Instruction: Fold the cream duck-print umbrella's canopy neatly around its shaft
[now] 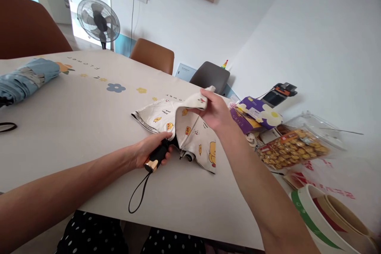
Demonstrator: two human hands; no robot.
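A folding umbrella with a cream canopy (162, 117) printed with yellow ducks lies over the table, collapsed but with its fabric loose. My left hand (153, 151) is wrapped round its black handle (159, 155), which has a gold-coloured end and a black wrist loop (139, 196) hanging off it. A fold of the canopy is pinched between the thumb and fingers of my right hand (216, 111), lifted above the rest. Part of the umbrella's shaft and ribs is hidden under the fabric.
A blue folded umbrella (32, 77) lies at the table's left. Along the right wall are purple packages (256, 113), a clear container of snacks (294, 149) and paper tubs (330, 218). Chairs (153, 54) and a fan (99, 22) stand beyond the table (98, 139).
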